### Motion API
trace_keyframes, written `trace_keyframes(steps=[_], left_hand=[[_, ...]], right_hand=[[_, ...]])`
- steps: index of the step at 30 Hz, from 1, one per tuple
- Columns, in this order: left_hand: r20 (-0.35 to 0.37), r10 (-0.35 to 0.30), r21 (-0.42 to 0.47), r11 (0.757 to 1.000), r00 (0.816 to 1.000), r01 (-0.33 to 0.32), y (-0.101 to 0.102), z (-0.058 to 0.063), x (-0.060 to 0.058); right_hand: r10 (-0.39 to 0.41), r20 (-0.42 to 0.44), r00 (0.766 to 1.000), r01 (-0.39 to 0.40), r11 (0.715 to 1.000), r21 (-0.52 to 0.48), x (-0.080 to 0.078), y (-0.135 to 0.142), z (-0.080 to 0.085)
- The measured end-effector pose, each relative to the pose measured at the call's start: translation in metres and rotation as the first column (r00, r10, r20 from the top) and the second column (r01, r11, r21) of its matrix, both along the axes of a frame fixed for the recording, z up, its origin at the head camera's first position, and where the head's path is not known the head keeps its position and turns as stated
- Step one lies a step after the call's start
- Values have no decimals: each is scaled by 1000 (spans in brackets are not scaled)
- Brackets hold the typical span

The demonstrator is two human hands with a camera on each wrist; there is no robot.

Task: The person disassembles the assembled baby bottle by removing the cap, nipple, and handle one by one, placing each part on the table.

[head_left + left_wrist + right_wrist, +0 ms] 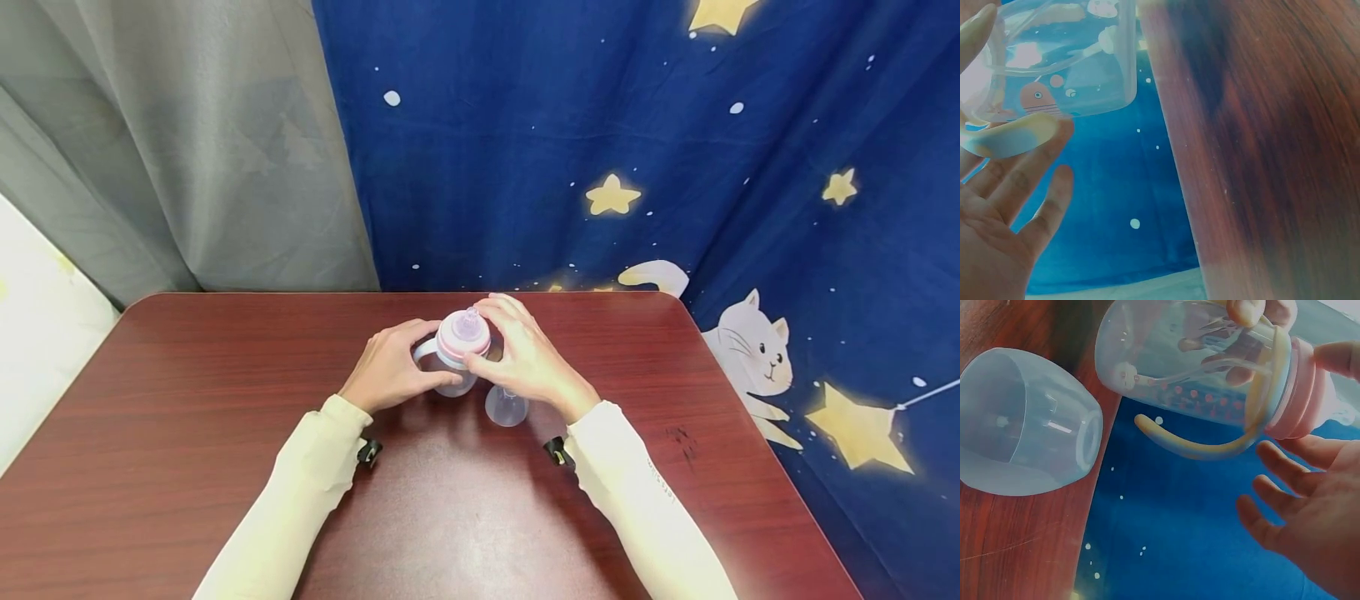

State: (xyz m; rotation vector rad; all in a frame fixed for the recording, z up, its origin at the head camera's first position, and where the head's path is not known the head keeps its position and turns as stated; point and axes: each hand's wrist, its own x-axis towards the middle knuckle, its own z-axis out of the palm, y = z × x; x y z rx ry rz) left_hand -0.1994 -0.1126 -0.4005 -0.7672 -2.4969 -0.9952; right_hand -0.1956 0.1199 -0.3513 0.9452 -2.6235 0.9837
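Note:
A clear baby bottle (456, 385) with a pink ring collar (1300, 387) and a soft nipple (469, 323) is between both hands near the table's far side. My left hand (397, 367) holds the bottle from the left, thumb in front and fingers behind, by one handle (1010, 139). From the right, my right hand (531, 358) grips the pink collar between thumb and fingertips; its other fingers are spread beneath in the right wrist view. A straw (1197, 369) shows inside the bottle. Just right of the bottle, a translucent cap (1029, 425) stands on the table.
The dark red wooden table (225, 400) ends close beyond the hands, at its far edge. Behind it hang a grey curtain (225, 150) and a blue starry curtain (510, 150). Dark marks (681, 442) are on the tabletop at the right.

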Motion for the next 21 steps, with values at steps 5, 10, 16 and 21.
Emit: trace_keyframes(steps=[5, 10, 16, 21], left_hand=[[15, 28, -13, 1000, 999, -28, 3, 0, 2], [10, 50, -20, 999, 999, -50, 5, 4, 4], [-3, 77, -35, 996, 997, -78, 6, 5, 5], [-21, 81, -41, 996, 997, -81, 6, 5, 5]], right_hand=[[-170, -86, 982, 177, 981, 81, 6, -6, 1], [-371, -239, 897, 406, 907, 116, 12, -16, 1], [-455, -307, 836, 502, 860, 90, 15, -29, 0], [-458, -308, 834, 503, 860, 82, 16, -32, -1]])
